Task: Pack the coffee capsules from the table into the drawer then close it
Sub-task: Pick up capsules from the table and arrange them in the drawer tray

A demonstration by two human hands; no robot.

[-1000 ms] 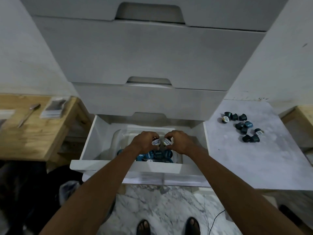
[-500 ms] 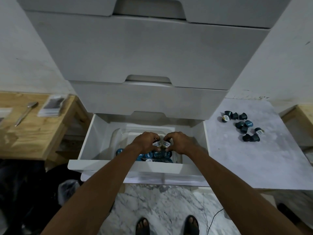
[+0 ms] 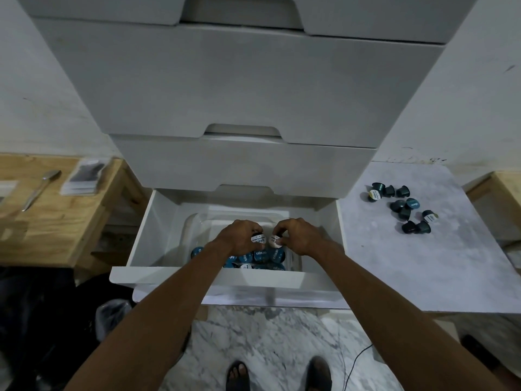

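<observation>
The bottom white drawer (image 3: 146, 235) stands pulled open, with a clear tray (image 3: 194, 224) inside it. Both my hands are inside the drawer above a row of blue-lidded capsules (image 3: 260, 256). My left hand (image 3: 239, 238) pinches a white-lidded capsule (image 3: 258, 239). My right hand (image 3: 296, 235) pinches another white-lidded capsule (image 3: 275, 240) right beside it. Several dark teal capsules (image 3: 403, 207) lie scattered on the white marble-look table (image 3: 423, 266) at the right.
Closed white drawers (image 3: 239, 88) stack above the open one. A wooden table (image 3: 56, 221) at the left carries a spoon (image 3: 39, 187) and a small packet (image 3: 84, 176). My feet (image 3: 279, 373) stand on the marble floor, with a cable (image 3: 355, 362) beside them.
Both hands have sunk slightly lower into the drawer with their capsules, toward the row that lies there. Capsules on the table have not moved.
</observation>
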